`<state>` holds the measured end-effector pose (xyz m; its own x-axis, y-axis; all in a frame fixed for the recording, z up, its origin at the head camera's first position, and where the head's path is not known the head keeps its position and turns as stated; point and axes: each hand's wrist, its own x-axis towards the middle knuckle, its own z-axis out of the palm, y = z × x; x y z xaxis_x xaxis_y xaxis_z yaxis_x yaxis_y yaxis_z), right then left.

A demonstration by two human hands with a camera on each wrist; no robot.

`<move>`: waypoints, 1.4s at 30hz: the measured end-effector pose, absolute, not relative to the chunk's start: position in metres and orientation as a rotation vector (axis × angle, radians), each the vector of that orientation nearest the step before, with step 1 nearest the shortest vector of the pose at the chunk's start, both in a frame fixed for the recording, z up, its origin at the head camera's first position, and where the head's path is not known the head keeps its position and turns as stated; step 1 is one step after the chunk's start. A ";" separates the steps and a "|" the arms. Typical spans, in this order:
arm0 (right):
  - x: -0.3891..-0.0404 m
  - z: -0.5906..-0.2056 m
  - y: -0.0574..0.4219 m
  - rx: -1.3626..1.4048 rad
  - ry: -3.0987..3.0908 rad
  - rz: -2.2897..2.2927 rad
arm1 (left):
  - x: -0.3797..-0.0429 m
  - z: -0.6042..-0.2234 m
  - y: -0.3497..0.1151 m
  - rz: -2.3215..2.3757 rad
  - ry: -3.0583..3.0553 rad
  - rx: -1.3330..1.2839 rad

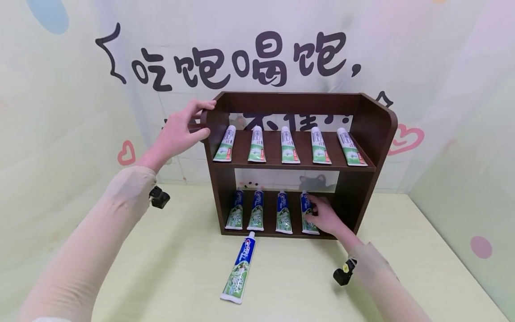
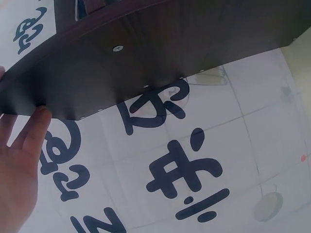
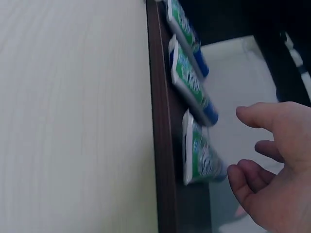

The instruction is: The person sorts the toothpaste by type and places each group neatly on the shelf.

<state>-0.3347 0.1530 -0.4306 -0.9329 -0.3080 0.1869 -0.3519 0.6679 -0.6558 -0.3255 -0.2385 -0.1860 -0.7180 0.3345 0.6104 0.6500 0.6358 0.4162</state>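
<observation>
At the upper left of a dark brown two-tier shelf (image 1: 289, 103), my left hand (image 1: 181, 127) holds the side panel (image 2: 160, 53). Its thumb rests against the panel's outer face, and the other fingers reach over the top edge. My right hand (image 1: 325, 215) is inside the lower tier, at the rightmost blue and green toothpaste tube (image 1: 309, 217). In the right wrist view, thumb and fingers are spread apart, with fingertips (image 3: 235, 177) right at that tube's narrow end. Another blue and green toothpaste tube (image 1: 239, 270) lies on the table in front of the shelf.
Three more blue and green tubes (image 1: 283, 214) lean in a row on the lower tier. Several white and green tubes (image 1: 289, 147) line the upper tier. The pale table (image 1: 161, 268) meets a printed wall covering (image 1: 249, 27) behind the shelf and a side wall at right.
</observation>
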 end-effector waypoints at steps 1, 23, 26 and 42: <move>-0.332 -0.428 0.149 0.565 -2.799 1.118 | -0.326 -0.186 -0.239 -0.871 -2.374 -0.775; -0.272 -0.417 0.065 0.551 -2.613 1.382 | -0.324 -0.188 -0.237 -0.941 -2.347 -0.760; -0.266 -0.421 0.056 0.557 -2.628 1.383 | -0.324 -0.187 -0.237 -0.956 -2.344 -0.760; -0.255 -0.443 0.032 0.617 -2.727 1.365 | -0.327 -0.188 -0.238 -0.981 -2.349 -0.737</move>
<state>-0.2554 0.0324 -0.4435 -0.9208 -0.3347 0.2002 -0.3608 0.5364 -0.7630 -0.3275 -0.2382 -0.1883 -0.7360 0.2895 0.6119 0.6387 0.5967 0.4859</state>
